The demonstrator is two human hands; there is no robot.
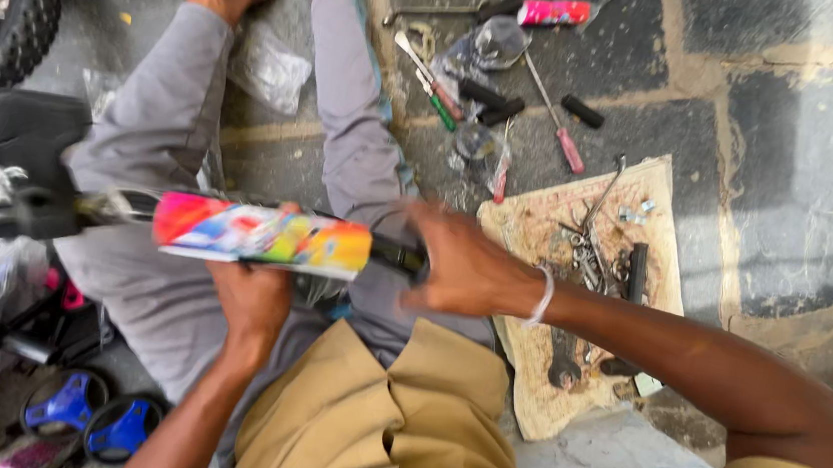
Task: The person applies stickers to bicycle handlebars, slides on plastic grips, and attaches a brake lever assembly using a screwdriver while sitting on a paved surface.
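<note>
Down on the floor, the left hand (252,295) cups the colourful tube (263,236) from below — the right hand (464,265) is closed round its black end; tools lie on a mat (535,375) just beside.

free: stone floor (806,148) right | blocked: tools on mat (586,249) — tyre (4,17) left

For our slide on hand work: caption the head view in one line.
Left hand supports a colourful padded bar; right hand grips its black end, tools on cloth nearby.
</note>
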